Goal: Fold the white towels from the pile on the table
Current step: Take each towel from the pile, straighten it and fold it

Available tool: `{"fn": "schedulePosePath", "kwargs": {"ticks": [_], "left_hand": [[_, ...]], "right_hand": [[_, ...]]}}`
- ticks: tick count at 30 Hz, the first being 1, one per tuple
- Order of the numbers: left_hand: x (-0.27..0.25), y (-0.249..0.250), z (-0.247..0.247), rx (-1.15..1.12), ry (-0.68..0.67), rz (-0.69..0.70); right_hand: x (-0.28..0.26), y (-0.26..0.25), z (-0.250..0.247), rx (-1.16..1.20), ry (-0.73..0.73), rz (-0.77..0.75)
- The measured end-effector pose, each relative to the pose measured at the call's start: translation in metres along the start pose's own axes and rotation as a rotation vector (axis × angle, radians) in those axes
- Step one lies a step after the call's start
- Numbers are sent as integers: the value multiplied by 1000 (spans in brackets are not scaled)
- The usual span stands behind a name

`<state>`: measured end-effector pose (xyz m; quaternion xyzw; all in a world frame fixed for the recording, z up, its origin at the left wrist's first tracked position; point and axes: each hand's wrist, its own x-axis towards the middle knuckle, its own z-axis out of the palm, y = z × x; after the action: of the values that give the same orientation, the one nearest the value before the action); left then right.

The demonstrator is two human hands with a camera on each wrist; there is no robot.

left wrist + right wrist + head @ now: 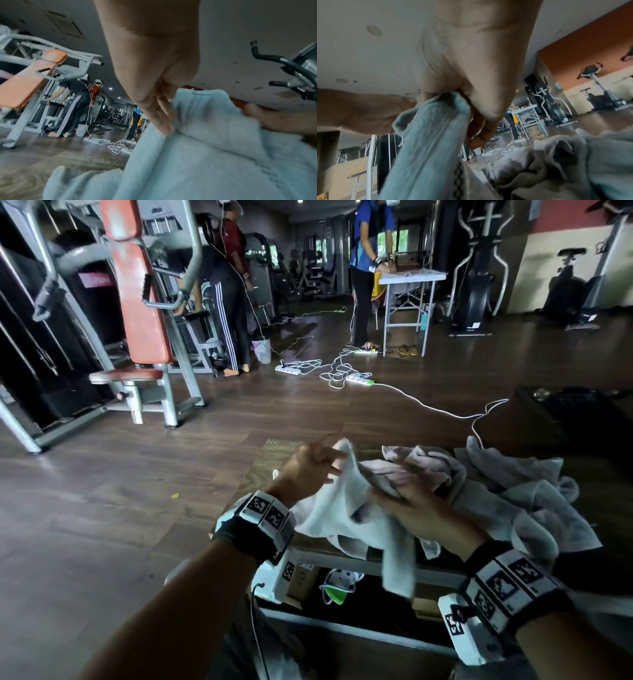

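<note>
Above the near edge of the small brown wooden table [270,455], a limp white terry-cloth towel [346,508] is held up between both hands, one end draped over the table's front edge and hanging below it. Its upper edge is pinched by the left hand [310,469], whose fingertips [164,121] are seen in the left wrist view pressing against a fold beside the stitched hem. A bunched fold of the same towel is gripped by the right hand [411,503], the cloth being drawn into the curled fingers [477,129] in the right wrist view.

The towel is judged to be light, soft and wholly without stiffness: no shape will be kept where it is unsupported, and it will sag and crease wherever it is let go. Slipping is thought unlikely, given the rough pile. A hold at two corners along one hemmed edge is judged best, so that the cloth can be stretched flat before folding.

Just to the right, touching the held towel, the rumpled pile of greyish-white towels [507,491] lies on the table, unfolded
</note>
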<state>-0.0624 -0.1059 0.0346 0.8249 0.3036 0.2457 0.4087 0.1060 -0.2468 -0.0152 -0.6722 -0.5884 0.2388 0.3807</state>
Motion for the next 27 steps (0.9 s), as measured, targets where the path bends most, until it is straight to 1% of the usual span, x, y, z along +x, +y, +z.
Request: {"fn": "schedulePosePath", "kwargs": {"ticks": [1,2,3,5,7,8,11,13,14,15,16,18,19,20,22,24,25,27], "left_hand": [[-3,-3,5,38,-60,42],[-7,-5,11,94,-86,94],[-9,-9,15,160,-70,138],[-14,-9,20,208,39,165],[-16,-10,21,176,153,175],[-17,-10,21,136,180,166],[-25,-10,19,-34,236,127],[-28,-10,20,-102,300,102],[-30,-8,21,-134,310,86],[-31,-6,23,-141,289,58],[-32,-4,27,-151,228,26],[-33,-4,36,-143,74,-21],[-34,-5,40,-99,41,-3],[-34,-7,43,-60,49,27],[-33,-14,45,-23,124,62],[-34,-18,42,-32,211,67],[-34,-19,41,-33,243,76],[-34,-21,40,-55,260,104]], "right_hand": [[-1,-3,1,63,11,34],[-2,-8,2,132,35,75],[-2,-12,3,180,64,128],[-2,-18,6,226,108,229],[-1,-27,8,262,117,287],[-1,-29,9,264,111,297],[-5,-36,13,290,109,302],[-5,-35,16,396,142,290],[-4,-34,19,457,163,257],[-2,-34,21,495,185,243],[-1,-35,23,542,202,248],[0,-35,28,566,157,238],[0,-36,30,552,114,227],[-1,-35,31,559,92,226],[-5,-32,31,662,88,261],[-5,-26,31,706,49,246],[-5,-24,31,673,50,237],[-4,-22,30,576,65,222]]}}
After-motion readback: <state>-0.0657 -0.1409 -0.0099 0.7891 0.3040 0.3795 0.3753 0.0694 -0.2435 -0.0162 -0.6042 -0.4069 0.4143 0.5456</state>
